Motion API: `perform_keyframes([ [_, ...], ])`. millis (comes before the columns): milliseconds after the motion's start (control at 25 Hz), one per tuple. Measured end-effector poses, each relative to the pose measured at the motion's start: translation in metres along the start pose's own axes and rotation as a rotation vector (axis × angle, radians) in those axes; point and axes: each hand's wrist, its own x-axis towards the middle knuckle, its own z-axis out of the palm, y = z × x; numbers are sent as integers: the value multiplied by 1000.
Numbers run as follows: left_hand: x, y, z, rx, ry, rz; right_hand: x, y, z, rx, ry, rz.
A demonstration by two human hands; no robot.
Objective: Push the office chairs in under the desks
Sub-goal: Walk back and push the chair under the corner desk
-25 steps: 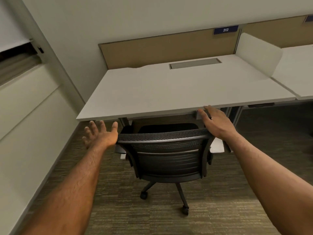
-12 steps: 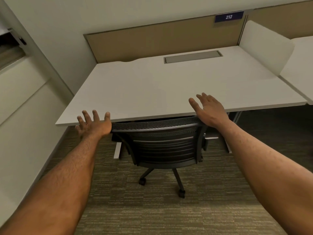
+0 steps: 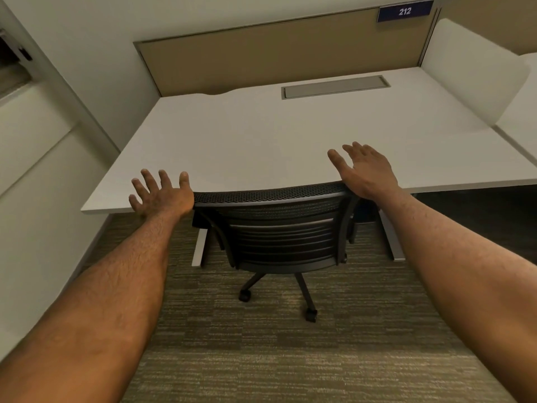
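A black mesh-backed office chair [image 3: 286, 237] stands at the front edge of a white desk [image 3: 261, 141], its seat hidden under the desktop and its backrest top level with the desk edge. My left hand [image 3: 161, 193] is at the backrest's left top corner, fingers spread, its heel against the frame. On the right top corner rests my right hand [image 3: 364, 170], fingers apart and raised over the desktop. Neither hand grips anything. Two castors [image 3: 310, 315] show on the carpet below.
A tan partition [image 3: 284, 50] with a blue "212" sign [image 3: 404, 11] backs the desk. A white divider [image 3: 470, 74] separates a second desk at the right. A white wall and cabinet run along the left. Striped carpet lies behind the chair.
The chair has rolled forward until its seat went under the desk. Both hands moved forward with the backrest, and the view came closer to the desk.
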Motion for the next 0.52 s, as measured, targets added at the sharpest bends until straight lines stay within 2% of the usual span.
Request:
perform_keyframes([
  [360,25,11,10,-36,21,19,19,7,3,5,14,1],
  [520,28,9,13,-57,79,9,17,5,3,-11,31,-3],
])
